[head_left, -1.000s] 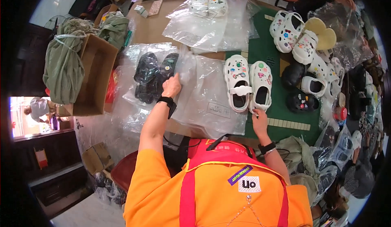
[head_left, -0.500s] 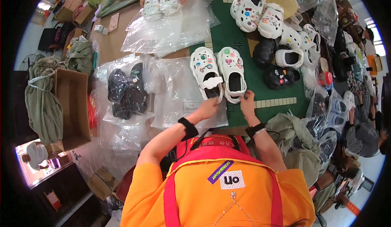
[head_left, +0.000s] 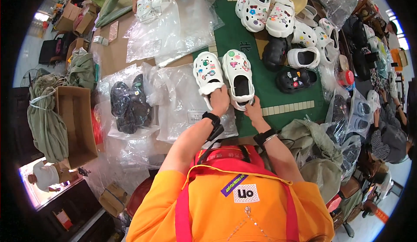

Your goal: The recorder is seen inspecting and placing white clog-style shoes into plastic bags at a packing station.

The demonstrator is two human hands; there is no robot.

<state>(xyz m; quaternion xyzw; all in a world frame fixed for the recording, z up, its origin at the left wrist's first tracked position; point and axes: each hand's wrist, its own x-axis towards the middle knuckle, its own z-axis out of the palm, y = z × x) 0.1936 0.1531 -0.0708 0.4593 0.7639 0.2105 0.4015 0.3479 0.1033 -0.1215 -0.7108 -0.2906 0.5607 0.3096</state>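
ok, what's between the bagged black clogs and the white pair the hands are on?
In the head view, a flat clear plastic bag lies between the bagged black clogs and the white clogs, which the left hand and right hand touch at the heels.

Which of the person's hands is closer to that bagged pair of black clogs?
Left. The left hand grips the heel of a white clog, a clear bag away from the black clogs. The right hand holds the other white clog, farther right.

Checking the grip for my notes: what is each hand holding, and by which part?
The left hand grips the left white clog at its heel strap. The right hand touches the heel end of the right white clog; a full grasp cannot be told.
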